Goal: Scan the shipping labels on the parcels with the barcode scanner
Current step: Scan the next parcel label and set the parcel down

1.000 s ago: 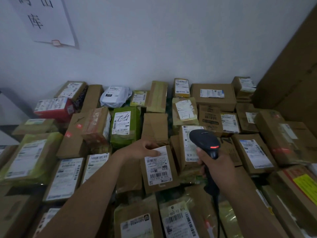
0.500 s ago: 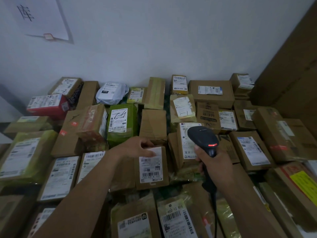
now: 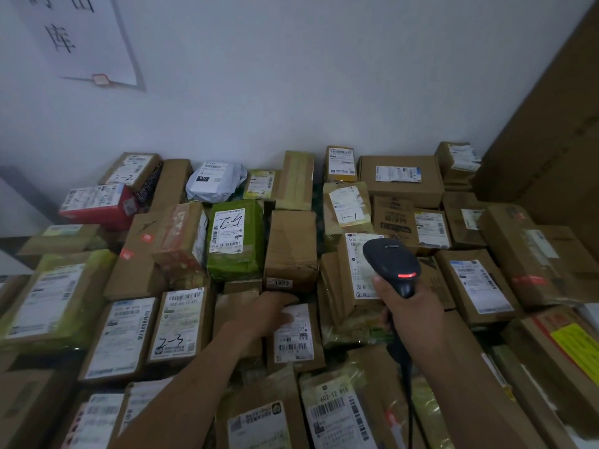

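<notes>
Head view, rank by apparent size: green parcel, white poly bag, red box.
1. green parcel
2. red box and white poly bag: too alike to rank; both lie farther from the camera.

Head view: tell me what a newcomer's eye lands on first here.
The black barcode scanner, red light lit, gripped in the right hand at centre right, draws the eye first. Left of it the left hand holds the top of a small brown parcel with a white label. Behind, a bright green parcel stands out among brown boxes.
</notes>
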`<state>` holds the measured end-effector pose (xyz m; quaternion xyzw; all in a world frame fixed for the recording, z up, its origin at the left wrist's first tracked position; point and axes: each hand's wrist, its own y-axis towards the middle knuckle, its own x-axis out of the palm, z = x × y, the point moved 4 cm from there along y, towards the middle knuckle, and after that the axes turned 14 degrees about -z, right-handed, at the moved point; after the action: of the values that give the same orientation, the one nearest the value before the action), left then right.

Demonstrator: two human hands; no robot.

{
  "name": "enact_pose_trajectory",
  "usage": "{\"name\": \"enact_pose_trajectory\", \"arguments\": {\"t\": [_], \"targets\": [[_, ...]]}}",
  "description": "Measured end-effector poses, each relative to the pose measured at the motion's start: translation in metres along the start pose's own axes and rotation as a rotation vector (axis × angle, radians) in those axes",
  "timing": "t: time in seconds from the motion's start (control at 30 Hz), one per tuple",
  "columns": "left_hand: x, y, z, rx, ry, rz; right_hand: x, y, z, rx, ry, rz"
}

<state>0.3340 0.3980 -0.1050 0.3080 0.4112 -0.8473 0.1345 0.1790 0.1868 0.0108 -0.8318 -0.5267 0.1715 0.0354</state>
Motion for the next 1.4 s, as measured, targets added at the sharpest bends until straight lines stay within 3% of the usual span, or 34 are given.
{"name": "enact_pose_trajectory", "arguments": {"t": [0.1,0.23,0.43,0.63,0.83,0.93,1.07,1.23,1.4], "targets": [[-0.006,-0.009,0.014,0.072,-0.087,0.174,-0.003,-0.003,-0.001,-0.009,0.015,0.029],[-0.033,-0.029,0.06,0.201,-0.428,0.389,-0.009,-0.002,0.002,0.025,0.046,0.085],[-0.022,-0.033,0.12,0.197,-0.767,0.218,-0.004,-0.003,0.003,0.077,0.141,0.011],[-0.017,-0.045,0.107,0.22,-1.164,0.271,0.004,-0.012,-0.005,0.037,0.197,-0.079],[-0.004,-0.07,0.053,0.091,-1.461,0.416,0.029,-0.016,-0.016,0.042,0.118,-0.261],[0.011,-0.081,0.03,-0.021,-1.38,0.442,0.038,-0.012,-0.015,0.04,0.058,-0.273],[0.025,-0.081,0.019,-0.106,-1.219,0.284,0.04,-0.003,-0.011,0.062,0.019,-0.246],[0.03,-0.075,0.019,-0.185,-0.845,0.098,0.042,0.008,-0.015,0.036,-0.028,-0.238],[0.016,-0.059,0.013,-0.186,-0.486,0.122,0.033,0.037,-0.039,-0.023,-0.045,-0.228]]}}
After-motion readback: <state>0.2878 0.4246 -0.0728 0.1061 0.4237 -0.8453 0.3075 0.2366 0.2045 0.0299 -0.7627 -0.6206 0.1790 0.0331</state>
